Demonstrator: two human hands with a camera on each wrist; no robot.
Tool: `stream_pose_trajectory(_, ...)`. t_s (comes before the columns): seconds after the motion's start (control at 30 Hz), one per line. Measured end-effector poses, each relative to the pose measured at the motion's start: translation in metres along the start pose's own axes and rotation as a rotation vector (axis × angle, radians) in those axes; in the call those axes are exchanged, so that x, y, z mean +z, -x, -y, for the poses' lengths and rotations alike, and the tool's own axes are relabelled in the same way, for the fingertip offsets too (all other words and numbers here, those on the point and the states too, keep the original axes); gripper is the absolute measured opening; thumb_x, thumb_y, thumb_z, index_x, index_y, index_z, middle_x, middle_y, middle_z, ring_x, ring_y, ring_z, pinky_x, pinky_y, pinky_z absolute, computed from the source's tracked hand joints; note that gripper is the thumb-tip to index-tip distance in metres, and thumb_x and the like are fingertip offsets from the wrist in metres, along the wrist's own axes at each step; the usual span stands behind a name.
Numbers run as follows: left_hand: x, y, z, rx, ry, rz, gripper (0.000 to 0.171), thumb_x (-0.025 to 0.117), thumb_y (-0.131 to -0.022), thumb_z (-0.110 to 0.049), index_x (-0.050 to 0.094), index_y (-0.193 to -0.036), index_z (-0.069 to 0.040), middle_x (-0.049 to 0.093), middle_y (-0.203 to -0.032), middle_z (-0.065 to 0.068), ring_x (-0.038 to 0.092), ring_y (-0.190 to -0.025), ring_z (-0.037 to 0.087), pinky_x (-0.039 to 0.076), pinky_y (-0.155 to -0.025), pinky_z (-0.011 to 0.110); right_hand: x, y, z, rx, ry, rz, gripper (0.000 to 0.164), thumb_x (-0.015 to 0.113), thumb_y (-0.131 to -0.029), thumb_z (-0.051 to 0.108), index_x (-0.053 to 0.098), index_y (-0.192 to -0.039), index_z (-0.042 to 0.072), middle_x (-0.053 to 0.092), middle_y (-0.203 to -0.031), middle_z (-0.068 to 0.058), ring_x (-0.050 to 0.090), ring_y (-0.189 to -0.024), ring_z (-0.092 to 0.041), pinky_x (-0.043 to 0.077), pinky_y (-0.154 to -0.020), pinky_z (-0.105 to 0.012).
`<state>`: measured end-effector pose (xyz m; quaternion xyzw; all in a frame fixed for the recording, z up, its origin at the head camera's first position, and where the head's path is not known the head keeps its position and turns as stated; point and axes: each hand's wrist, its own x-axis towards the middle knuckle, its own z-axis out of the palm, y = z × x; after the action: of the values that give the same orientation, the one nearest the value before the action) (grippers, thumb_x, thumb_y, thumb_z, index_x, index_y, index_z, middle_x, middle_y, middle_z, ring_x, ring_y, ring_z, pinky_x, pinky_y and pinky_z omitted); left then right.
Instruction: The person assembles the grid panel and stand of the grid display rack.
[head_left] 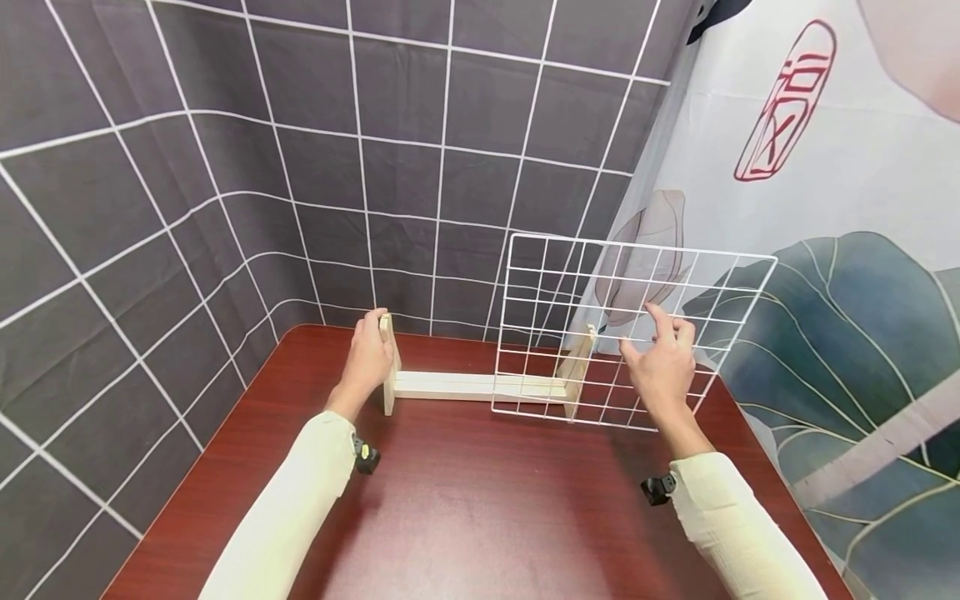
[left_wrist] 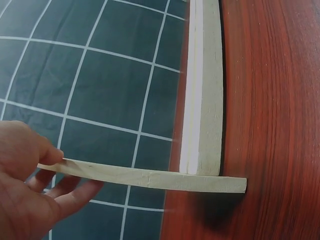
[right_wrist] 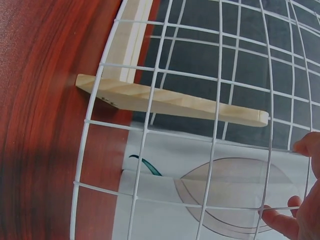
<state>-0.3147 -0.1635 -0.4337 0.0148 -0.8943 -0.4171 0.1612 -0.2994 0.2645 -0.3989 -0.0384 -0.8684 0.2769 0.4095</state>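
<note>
The wire grid (head_left: 611,307), pinched by your right hand (head_left: 663,367), is before the three o'clock end of the wooden frame (head_left: 450,386); your left hand (head_left: 367,358) grips its nine o'clock end. Held one-sided, the grid could swing and knock the frame.

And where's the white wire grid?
In the head view, the white wire grid is right of centre, held by the person's right hand, its lower left part in front of the right wooden end board.
</note>
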Motion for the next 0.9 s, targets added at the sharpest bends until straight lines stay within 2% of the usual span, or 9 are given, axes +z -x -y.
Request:
stream_pose_trajectory(0.37, 0.008, 0.001, -0.006, 0.007, 0.001, 0.013, 0.061, 0.054, -0.090, 0.006, 0.039, -0.148, -0.006, 0.050, -0.136, 0.028, 0.054, -0.127, 0.045, 0.046, -0.108, 0.058, -0.001, 0.001, 0.000, 0.009, -0.009, 0.010, 0.062, 0.082, -0.077, 0.016, 0.060, -0.135, 0.020, 0.050, -0.119, -0.024, 0.059, -0.089, -0.042, 0.046, -0.073, -0.061)
stream_pose_trajectory(0.9, 0.020, 0.001, -0.014, 0.068, 0.009, 0.005, 0.061, 0.058, -0.088, 0.007, 0.042, -0.145, -0.004, 0.052, -0.134, 0.029, 0.056, -0.125, 0.045, 0.047, -0.107, 0.058, -0.004, -0.001, 0.001, 0.013, -0.015, 0.004, 0.062, 0.082, -0.077, 0.015, 0.060, -0.135, 0.019, 0.050, -0.118, -0.024, 0.058, -0.090, -0.043, 0.046, -0.075, -0.061)
